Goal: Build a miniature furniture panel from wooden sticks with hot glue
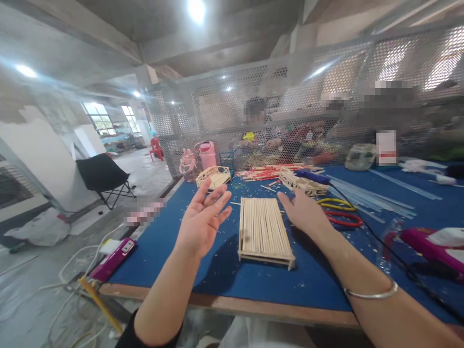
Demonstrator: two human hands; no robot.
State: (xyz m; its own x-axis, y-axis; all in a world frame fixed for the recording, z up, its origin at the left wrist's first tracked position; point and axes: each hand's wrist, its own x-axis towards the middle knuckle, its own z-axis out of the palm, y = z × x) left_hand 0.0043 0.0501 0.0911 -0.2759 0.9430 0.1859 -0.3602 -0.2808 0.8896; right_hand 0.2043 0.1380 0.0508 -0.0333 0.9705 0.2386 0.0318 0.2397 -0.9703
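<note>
A small rack of light wooden sticks (pixel 263 227), with a slatted top and short legs, stands on the blue table between my hands. My left hand (pixel 205 217) is raised to its left with fingers spread, holding nothing. Over the table to the rack's right reaches my right hand (pixel 304 208), thumb and forefinger apart; its other fingers are partly hidden. Just beyond it is a second stick piece with low railings (pixel 302 182). A blue corded tool (pixel 313 176) lies against that piece. Behind my left hand sits a stick tray with railed sides (pixel 216 177).
Red and yellow looped handles (pixel 342 220) lie right of my right hand. Clear sticks (pixel 369 193), red-tipped sticks (pixel 261 171) and a glass jar (pixel 360 157) are farther back. A pink bottle (pixel 208 155) stands by the mesh screen (pixel 217 116), with people behind it. A purple power strip (pixel 114 258) is at the left edge.
</note>
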